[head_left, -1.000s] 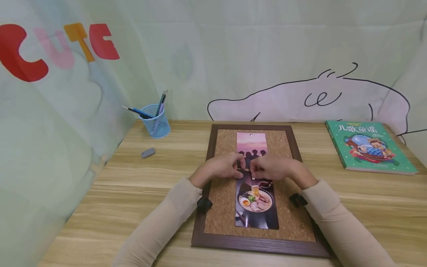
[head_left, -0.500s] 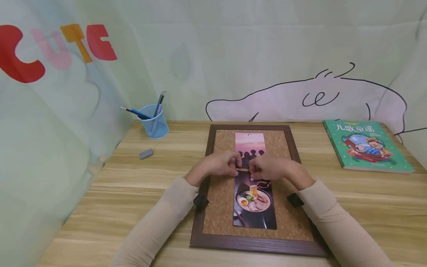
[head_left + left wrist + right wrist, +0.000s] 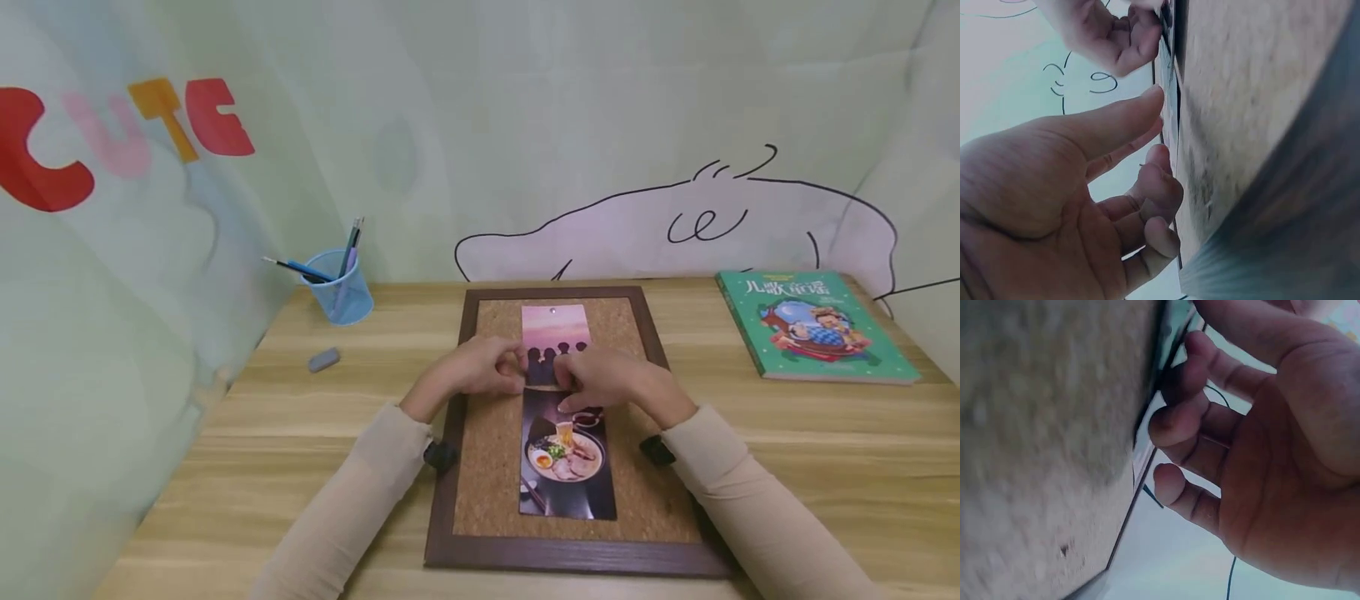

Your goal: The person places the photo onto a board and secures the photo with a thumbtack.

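A photo of a ramen bowl (image 3: 562,454) lies on the cork board (image 3: 487,467), below a photo of silhouettes under a pink sky (image 3: 553,329). A small push pin (image 3: 552,311) sits at the top of the pink photo. My right hand (image 3: 611,379) has its thumb on the ramen photo's top edge; its fingers are loosely bent and apart from the thumb in the right wrist view. Any pin under that thumb is hidden. My left hand (image 3: 483,367) rests at the photos' left edges where they meet, fingers relaxed, holding nothing visible.
A blue mesh pen cup (image 3: 345,296) with several pencils stands at the back left. Nearer, a grey eraser (image 3: 324,360) lies on the wooden table (image 3: 300,450). A green book (image 3: 813,329) lies to the right. Fabric with drawings hangs behind.
My right thumb and fingers have spread from a pinch over a small pin at the ramen photo's top. The left hand stays by the photos' edges. The head view has shifted slightly.
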The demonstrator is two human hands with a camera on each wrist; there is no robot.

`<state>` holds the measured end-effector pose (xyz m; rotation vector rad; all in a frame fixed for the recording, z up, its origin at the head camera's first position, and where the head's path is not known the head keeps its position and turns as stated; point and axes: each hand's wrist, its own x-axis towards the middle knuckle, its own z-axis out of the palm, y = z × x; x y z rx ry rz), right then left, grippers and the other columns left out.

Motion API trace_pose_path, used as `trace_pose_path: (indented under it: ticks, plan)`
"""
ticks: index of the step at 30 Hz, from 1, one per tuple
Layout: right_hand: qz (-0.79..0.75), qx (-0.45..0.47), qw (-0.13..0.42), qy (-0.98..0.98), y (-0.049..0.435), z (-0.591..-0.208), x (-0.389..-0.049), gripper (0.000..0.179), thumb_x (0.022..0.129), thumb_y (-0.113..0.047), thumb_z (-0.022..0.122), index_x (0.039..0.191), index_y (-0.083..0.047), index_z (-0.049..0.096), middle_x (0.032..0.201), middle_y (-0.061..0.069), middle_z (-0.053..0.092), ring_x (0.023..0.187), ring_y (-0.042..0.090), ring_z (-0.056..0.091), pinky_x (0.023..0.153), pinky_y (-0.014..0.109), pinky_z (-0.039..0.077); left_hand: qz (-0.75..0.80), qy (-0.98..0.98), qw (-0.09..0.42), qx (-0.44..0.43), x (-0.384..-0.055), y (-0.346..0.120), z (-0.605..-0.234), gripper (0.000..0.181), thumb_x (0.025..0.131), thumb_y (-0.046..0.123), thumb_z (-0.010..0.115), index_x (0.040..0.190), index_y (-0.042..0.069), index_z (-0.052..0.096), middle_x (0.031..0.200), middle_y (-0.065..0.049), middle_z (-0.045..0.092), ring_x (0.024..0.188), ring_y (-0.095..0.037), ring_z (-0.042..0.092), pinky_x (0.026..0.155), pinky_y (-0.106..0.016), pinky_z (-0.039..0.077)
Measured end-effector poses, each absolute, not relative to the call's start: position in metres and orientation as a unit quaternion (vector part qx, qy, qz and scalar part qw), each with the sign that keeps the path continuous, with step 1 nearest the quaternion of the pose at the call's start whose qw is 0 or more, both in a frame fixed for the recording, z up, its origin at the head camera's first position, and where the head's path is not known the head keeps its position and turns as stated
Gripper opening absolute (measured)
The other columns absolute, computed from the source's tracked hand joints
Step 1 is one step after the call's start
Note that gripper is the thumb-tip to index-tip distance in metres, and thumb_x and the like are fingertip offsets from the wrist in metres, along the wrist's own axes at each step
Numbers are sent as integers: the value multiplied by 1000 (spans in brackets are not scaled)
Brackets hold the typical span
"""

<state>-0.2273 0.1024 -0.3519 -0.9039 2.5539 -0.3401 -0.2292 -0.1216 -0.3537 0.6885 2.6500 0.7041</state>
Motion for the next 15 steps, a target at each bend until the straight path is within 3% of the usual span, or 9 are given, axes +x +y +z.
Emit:
trace_pose_path:
  ticks: [9, 15]
  plan:
    - [-173, -366, 202, 892, 125, -346, -235, 21, 90, -19, 76, 105, -15, 61, 76, 0, 55, 64, 13, 50, 56, 28, 41, 268, 925, 150, 222, -233, -134, -351, 31, 86, 19, 80, 113, 13, 65, 79, -2, 62, 64, -14, 55, 58, -27, 45]
    - [-209, -340, 197, 896, 144, -339, -237, 28, 91, -20, 75, 114, -13, 61, 79, 2, 59, 67, 15, 54, 57, 30, 45, 266, 925, 153, 225, -235, -140, -347, 35, 89, 21, 78, 119, 12, 63, 82, -3, 60, 69, -14, 53, 62, -28, 44]
